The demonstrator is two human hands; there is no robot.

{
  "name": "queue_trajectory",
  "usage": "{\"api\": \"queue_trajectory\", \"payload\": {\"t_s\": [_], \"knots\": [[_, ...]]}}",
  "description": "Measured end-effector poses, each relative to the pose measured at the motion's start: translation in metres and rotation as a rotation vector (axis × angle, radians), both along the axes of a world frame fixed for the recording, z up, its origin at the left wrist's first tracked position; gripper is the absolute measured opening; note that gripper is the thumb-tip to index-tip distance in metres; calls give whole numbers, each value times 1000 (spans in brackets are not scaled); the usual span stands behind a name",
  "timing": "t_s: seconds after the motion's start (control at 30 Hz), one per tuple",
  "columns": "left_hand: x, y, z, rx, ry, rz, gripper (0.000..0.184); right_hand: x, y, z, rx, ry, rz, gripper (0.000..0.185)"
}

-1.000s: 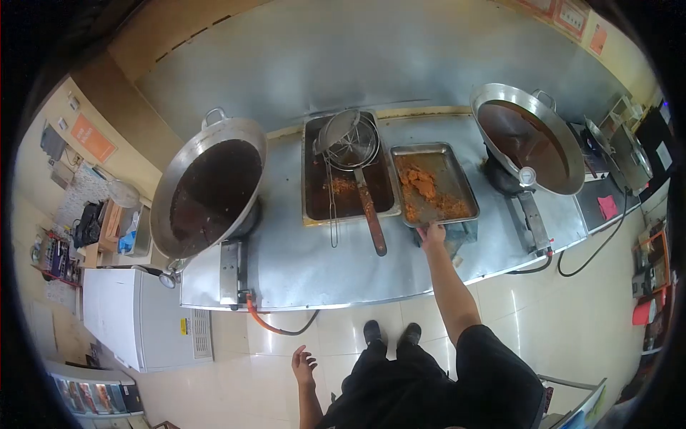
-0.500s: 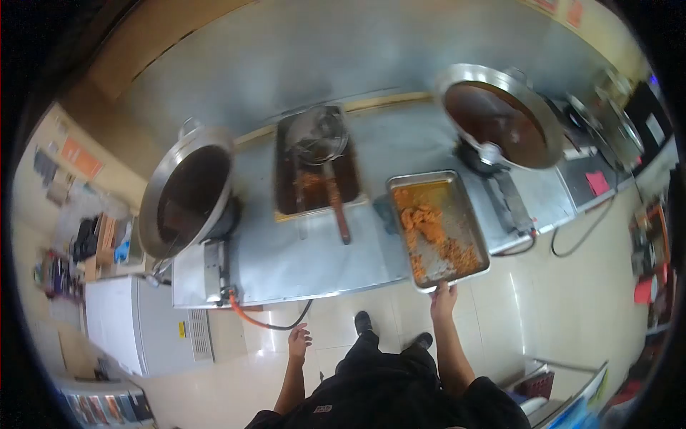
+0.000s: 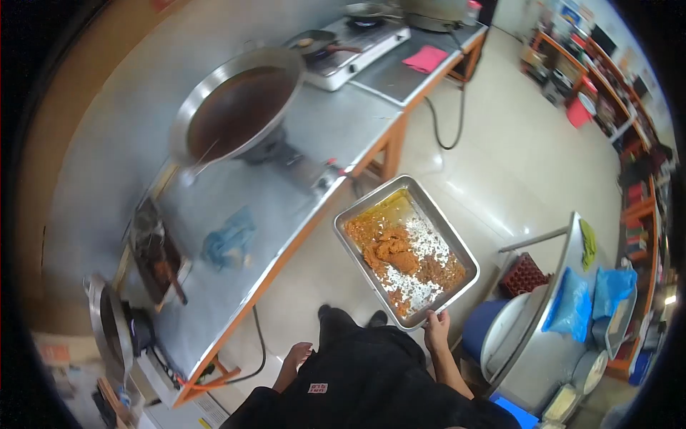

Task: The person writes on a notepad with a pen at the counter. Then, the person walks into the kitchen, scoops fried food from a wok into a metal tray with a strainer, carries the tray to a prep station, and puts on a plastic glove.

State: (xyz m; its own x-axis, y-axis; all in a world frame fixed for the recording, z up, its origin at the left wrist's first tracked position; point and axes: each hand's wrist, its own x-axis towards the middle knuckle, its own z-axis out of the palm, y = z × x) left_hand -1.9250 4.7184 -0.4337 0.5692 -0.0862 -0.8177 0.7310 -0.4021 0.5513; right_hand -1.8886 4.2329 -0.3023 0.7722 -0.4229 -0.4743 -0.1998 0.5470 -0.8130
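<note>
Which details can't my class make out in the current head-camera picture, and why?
Head view, all four:
Right hand: fingers beneath the tray, hidden by the tray itself.
Large round vessel: cut off by the picture's top edge.
Lower-left wok: seen nearly edge-on, so how full it is cannot be told.
Shelf goods at the right: too small and blurred to identify.

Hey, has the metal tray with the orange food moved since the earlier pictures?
Yes: the metal tray, in the right hand, has come off the metal counter and is now out over the floor, beyond the counter's front edge.
</note>
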Motion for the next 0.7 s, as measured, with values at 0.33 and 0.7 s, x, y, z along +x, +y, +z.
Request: {"api": "queue_trajectory", "payload": {"t_s": [0.33, 0.7], "knots": [[224, -211, 8, 84, 55, -108, 27, 26, -234, -12, 32, -168, -479, 28], [566, -686, 48, 170, -93, -732, 22, 136, -453, 44, 105, -333, -1028, 27]]}}
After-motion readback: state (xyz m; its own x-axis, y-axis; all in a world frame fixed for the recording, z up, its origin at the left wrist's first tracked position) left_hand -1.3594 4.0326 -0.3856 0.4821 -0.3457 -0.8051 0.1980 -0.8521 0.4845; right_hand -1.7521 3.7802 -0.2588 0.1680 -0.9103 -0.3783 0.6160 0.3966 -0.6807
